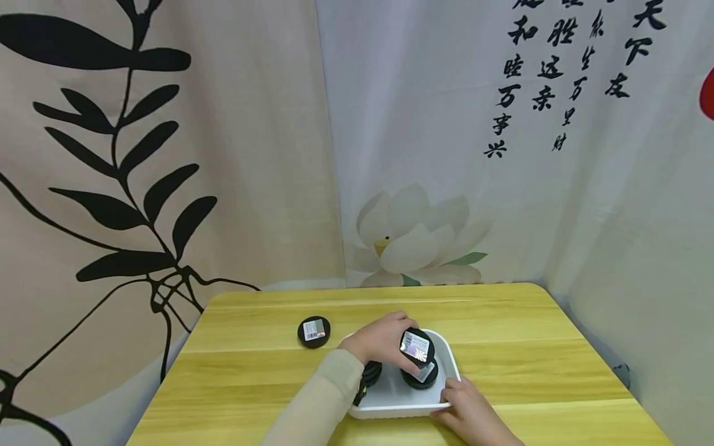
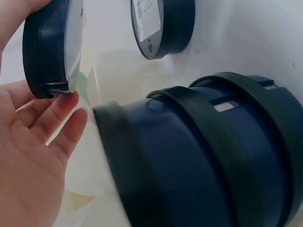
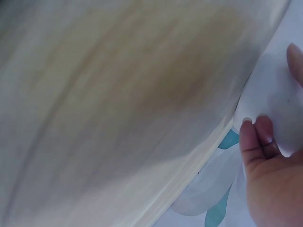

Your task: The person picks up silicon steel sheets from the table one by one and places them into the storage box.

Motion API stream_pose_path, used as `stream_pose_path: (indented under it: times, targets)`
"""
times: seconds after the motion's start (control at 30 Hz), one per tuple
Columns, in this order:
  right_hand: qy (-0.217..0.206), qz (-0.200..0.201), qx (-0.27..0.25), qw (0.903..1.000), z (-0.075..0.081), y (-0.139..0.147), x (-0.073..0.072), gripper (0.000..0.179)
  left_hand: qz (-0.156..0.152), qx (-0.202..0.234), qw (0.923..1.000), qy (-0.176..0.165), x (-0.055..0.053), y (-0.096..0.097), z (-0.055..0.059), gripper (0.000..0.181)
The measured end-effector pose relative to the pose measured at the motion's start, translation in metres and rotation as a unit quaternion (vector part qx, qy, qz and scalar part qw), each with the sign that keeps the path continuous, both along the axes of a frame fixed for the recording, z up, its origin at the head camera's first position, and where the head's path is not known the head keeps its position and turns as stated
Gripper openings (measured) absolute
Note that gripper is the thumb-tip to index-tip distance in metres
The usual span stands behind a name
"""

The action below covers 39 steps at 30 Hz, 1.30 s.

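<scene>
My left hand (image 1: 382, 337) holds a flat round black container (image 1: 417, 345) by its edge, with a white barcode label facing up. It is above the white tray (image 1: 390, 412). In the left wrist view, thumb and fingers sit around the rim of this dark container (image 2: 49, 47). Below it in the tray lies another labelled round container (image 1: 421, 375). More round containers (image 2: 199, 151) stand in a row at the tray's left side, partly hidden by my forearm in the head view. My right hand (image 1: 471, 409) grips the tray's near right corner, fingers (image 3: 251, 142) against its wall.
One more labelled round black container (image 1: 314, 332) lies on the wooden table (image 1: 530, 347), left of the tray. Behind the table hangs a printed curtain (image 1: 268, 155) with leaves, a flower and writing.
</scene>
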State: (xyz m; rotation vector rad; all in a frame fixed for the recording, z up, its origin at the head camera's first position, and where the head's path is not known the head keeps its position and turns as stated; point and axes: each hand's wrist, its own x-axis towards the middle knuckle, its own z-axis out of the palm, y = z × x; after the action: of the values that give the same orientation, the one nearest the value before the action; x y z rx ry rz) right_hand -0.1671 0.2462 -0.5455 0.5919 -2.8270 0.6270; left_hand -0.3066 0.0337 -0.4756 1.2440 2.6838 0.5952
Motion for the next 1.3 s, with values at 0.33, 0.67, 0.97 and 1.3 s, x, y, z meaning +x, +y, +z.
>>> stream_pose_path:
  times: [0.33,0.67,0.97,1.3]
  targets:
    - [-0.018,-0.007,0.0,0.9998,0.003,0.0,0.0,0.023,-0.015,-0.019,0.9993,0.027,0.0,0.006,-0.01,0.087]
    - [-0.01,-0.005,-0.004,0.9999,0.001,0.001,-0.001,0.023,-0.031,-0.055,0.9966,0.053,0.003,0.011,-0.01,0.086]
    - [-0.011,-0.002,-0.006,0.9999,0.001,0.002,0.0,0.025,-0.039,-0.081,0.9928,0.08,0.002,0.015,-0.016,0.09]
    - [-0.008,0.0,-0.006,0.9999,0.002,0.001,0.001,0.025,-0.038,-0.091,0.9914,0.086,0.003,0.019,-0.021,0.086]
